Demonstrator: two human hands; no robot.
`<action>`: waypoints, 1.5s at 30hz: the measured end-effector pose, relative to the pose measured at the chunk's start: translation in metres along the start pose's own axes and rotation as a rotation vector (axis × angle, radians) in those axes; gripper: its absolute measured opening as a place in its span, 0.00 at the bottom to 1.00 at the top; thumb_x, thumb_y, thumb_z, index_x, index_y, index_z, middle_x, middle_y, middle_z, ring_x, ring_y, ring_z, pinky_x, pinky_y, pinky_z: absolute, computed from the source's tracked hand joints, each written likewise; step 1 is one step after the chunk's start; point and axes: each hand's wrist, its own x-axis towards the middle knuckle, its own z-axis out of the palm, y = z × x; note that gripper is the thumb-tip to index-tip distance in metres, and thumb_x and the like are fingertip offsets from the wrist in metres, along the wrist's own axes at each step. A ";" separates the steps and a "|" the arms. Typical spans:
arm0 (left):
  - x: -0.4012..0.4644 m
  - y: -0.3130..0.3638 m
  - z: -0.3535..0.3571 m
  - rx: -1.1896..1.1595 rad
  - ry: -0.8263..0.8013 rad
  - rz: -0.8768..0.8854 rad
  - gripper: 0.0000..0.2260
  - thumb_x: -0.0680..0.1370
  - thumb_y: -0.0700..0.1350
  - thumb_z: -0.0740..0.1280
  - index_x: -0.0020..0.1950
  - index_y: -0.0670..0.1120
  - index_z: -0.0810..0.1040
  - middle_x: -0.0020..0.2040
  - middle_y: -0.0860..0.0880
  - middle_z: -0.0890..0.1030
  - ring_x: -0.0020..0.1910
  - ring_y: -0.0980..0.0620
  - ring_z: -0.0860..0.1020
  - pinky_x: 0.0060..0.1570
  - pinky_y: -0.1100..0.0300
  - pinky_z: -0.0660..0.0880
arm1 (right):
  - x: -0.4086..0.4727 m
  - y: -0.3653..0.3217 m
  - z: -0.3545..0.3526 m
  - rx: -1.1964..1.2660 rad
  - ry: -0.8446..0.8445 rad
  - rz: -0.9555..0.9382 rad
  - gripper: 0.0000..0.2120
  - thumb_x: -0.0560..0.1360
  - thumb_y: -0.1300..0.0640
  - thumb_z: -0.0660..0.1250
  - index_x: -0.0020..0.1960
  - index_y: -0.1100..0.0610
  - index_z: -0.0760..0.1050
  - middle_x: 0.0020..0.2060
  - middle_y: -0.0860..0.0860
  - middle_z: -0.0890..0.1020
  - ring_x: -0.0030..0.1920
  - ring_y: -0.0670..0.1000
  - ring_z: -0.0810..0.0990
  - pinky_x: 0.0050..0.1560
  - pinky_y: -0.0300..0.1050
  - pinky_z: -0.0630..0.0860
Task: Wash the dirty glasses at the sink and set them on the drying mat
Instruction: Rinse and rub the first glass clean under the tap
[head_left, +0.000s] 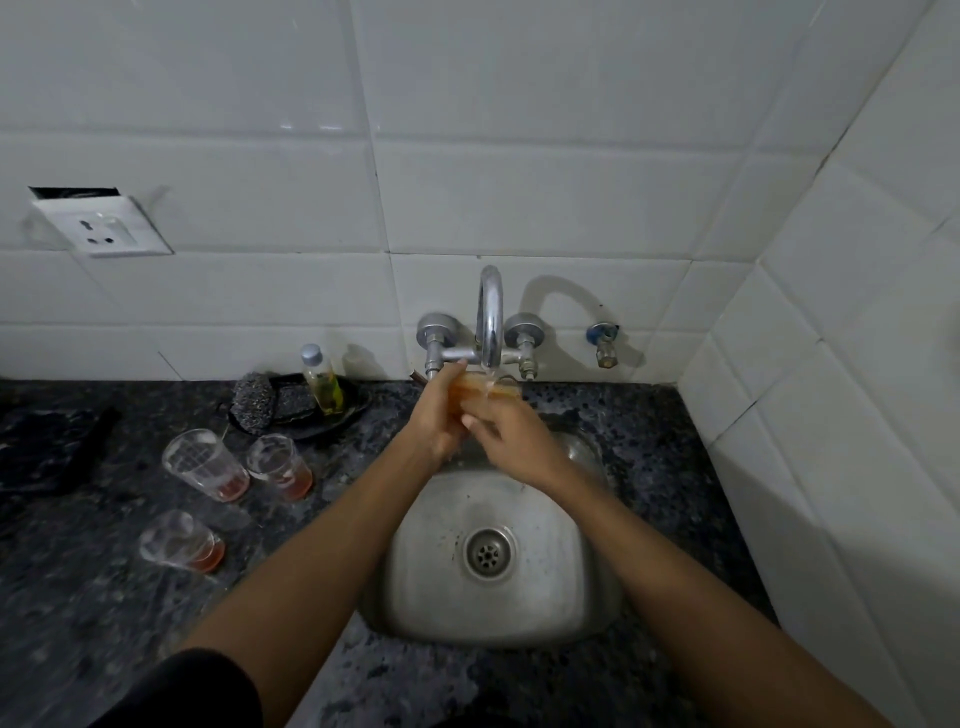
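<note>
A glass (485, 387) with orange-tinted liquid is held on its side under the running tap (490, 317), above the steel sink (561, 582). My left hand (436, 415) grips its left end, fingers wrapped round it. My right hand (511, 436) touches it from the front and below; its fingertips are partly hidden. Three dirty glasses with reddish dregs stand on the counter to the left: one (205, 464), a second (279, 466), and a third (179, 540) nearer me. A dark mat (47, 447) lies at the far left.
A black tray (337, 421) behind the glasses carries a steel scrubber (252, 400) and a bottle of yellow liquid (322, 379). A wall socket (104, 226) is up at the left. Tiled walls close the back and right sides. A small valve (603, 343) sticks out right of the tap.
</note>
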 end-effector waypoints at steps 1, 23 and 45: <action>0.002 -0.003 -0.001 -0.023 -0.005 0.017 0.14 0.86 0.48 0.62 0.50 0.42 0.84 0.44 0.45 0.86 0.43 0.49 0.85 0.47 0.56 0.81 | 0.001 -0.004 0.000 0.071 0.023 0.013 0.13 0.85 0.53 0.63 0.67 0.49 0.80 0.58 0.45 0.84 0.56 0.42 0.82 0.59 0.43 0.79; -0.007 -0.015 0.011 -0.090 -0.027 -0.053 0.21 0.85 0.50 0.58 0.46 0.40 0.86 0.47 0.42 0.84 0.46 0.46 0.85 0.54 0.51 0.82 | -0.007 -0.013 -0.006 -0.037 0.031 0.086 0.13 0.85 0.52 0.63 0.62 0.59 0.80 0.51 0.55 0.84 0.51 0.53 0.83 0.48 0.47 0.77; -0.014 -0.011 0.001 -0.048 0.081 0.223 0.06 0.78 0.44 0.72 0.41 0.48 0.79 0.39 0.46 0.78 0.38 0.47 0.79 0.44 0.50 0.78 | -0.031 0.018 -0.008 0.498 0.134 0.380 0.15 0.82 0.44 0.67 0.52 0.54 0.84 0.42 0.56 0.87 0.43 0.60 0.87 0.46 0.67 0.83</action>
